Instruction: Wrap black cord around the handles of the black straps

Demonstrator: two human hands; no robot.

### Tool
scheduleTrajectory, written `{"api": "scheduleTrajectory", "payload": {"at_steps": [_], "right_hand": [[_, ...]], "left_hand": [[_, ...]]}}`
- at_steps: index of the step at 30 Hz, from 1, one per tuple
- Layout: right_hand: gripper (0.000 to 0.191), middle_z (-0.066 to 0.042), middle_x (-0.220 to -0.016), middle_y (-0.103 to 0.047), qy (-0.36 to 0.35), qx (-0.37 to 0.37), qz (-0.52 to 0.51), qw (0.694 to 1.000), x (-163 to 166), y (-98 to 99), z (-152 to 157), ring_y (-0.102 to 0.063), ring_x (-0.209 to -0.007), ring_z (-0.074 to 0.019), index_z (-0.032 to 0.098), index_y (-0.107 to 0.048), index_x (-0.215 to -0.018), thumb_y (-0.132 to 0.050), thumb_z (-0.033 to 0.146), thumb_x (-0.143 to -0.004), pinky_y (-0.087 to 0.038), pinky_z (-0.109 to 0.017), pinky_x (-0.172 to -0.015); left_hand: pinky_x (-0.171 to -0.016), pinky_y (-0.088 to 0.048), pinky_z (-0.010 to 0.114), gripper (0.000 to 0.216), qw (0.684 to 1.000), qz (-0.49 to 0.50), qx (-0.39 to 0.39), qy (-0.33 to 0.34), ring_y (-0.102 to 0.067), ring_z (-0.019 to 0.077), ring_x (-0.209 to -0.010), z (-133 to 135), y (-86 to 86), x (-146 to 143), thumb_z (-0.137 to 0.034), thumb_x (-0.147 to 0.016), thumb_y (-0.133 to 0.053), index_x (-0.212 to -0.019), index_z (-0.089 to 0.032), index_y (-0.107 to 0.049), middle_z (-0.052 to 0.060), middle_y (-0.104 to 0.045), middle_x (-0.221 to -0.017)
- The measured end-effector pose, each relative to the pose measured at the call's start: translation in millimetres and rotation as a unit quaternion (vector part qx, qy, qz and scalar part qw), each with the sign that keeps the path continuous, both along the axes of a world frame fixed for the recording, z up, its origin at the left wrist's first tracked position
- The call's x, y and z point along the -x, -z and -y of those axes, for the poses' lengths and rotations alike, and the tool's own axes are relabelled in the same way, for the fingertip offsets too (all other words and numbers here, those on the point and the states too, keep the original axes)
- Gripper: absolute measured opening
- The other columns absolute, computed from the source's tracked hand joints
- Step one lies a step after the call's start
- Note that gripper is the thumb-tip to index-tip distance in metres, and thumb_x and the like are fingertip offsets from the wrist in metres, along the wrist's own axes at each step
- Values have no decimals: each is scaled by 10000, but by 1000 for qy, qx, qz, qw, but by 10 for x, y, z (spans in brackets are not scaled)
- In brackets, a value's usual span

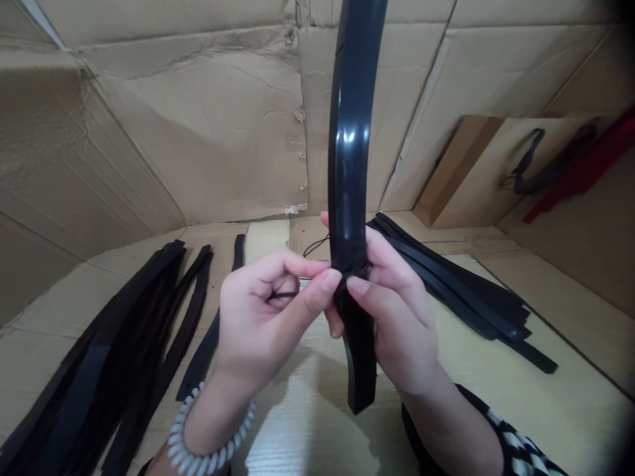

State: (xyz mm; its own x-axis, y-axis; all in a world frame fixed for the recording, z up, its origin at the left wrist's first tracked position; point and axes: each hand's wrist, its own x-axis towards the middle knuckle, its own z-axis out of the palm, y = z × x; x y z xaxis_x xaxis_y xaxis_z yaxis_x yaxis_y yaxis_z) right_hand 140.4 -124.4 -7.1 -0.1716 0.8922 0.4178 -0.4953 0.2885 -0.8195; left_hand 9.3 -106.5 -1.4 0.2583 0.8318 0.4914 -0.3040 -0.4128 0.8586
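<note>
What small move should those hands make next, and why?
Perhaps the left hand should gently draw the thin dark cord snug: that hand pinches right at the edge of the glossy, curved black plastic-looking strip, the cord shows within its grasp, and the right hand steadies the strip.

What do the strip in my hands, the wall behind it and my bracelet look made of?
Strip: glossy black, perhaps leather or plastic; it throws sharp highlights and shows no clear grain.
Wall: dull brown cardboard, judging by its creases, folds and torn edges.
Bracelet: probably smooth plastic, since it is pale and coiled like a phone cord.
</note>
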Motion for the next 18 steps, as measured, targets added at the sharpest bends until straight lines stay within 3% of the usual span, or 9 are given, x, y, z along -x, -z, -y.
{"api": "scheduleTrajectory", "payload": {"at_steps": [6,12,18], "right_hand": [[301,41,-749,-544,49,-22,46,997,2,-10,32,-498,-599,-57,373,-581,-1238,-549,288,-951,-449,-156,-514],[244,56,-688,-543,25,-4,5,1000,30,-36,29,-505,-545,-40,362,-583,-1199,-521,297,-972,-442,-138,-490],[182,59,-648,-559,28,-2,-22,999,18,-31,-4,-493,-492,-29,302,-586,-1138,-521,280,-970,-421,-130,-472]], "left_hand": [[-365,-383,72,55,983,-70,-75,-150,-505,7,-359,73,-19,-33,-220,-850,-726,-806,-217,-692,-109,-525,-427],[-406,-483,173,48,978,-102,-124,-134,-624,81,-426,53,-14,13,-183,-882,-682,-871,-229,-683,-84,-667,-534],[-388,-463,213,163,933,-170,-249,-198,-638,85,-468,42,-44,80,-165,-825,-740,-950,-259,-692,-85,-737,-642]]}}
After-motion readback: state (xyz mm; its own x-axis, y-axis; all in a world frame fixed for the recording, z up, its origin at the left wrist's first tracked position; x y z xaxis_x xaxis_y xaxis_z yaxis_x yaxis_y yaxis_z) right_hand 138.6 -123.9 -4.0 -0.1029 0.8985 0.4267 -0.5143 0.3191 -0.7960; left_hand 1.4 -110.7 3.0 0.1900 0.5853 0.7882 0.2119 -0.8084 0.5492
